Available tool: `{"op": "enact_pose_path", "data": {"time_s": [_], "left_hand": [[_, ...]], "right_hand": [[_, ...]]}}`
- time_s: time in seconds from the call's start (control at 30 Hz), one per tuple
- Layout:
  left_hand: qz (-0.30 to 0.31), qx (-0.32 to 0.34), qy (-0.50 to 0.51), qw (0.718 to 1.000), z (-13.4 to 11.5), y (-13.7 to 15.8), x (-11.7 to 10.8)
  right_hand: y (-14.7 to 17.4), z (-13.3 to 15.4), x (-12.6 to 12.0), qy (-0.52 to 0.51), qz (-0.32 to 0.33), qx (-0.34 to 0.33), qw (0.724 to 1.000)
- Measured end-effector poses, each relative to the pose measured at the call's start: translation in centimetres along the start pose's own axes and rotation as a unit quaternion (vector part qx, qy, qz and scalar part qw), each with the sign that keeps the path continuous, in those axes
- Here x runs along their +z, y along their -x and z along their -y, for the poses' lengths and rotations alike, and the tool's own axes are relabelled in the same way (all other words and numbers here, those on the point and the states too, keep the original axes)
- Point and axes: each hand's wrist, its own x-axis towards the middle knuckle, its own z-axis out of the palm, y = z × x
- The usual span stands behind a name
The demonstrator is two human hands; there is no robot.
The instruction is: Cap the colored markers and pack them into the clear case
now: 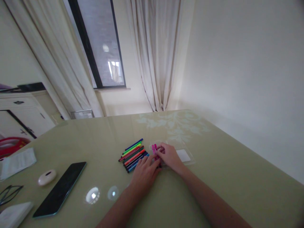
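Note:
Near the middle of the table, a clear plastic case (192, 162) lies flat with a white label inside. Two pink felt-tip pens (153, 148) lie side by side at its left end. My right hand (169, 155) is over the case, thumb and fingers pinched on a pink pen; its lower part is hidden. My left hand (145, 172) rests palm down with fingers stretched, fingertips by the lower ends of the pink pens. Left of it, several coloured felt-tip pens (134, 154) lie in a loose row, in blue, green, yellow, red, orange and black.
At the left lie a dark phone or tablet (60, 189), a small round white device (47, 177), a face mask (19, 162), glasses (10, 193) and a white object (15, 214). A wall (249, 79) borders the table's right side; curtains (158, 57) hang behind it.

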Motion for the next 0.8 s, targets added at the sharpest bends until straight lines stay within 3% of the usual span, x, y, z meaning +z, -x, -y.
{"op": "enact_pose_path", "data": {"time_s": [0.5,0.8], "left_hand": [[0.009,-0.022,0.053,0.998,-0.11,-0.05,-0.62],[0.001,-0.027,0.026,0.999,-0.34,0.01,-0.41]], "right_hand": [[-0.37,-0.61,0.14,0.004,-0.018,0.021,1.0],[-0.38,-0.62,0.38,0.079,0.005,-0.049,0.996]]}}
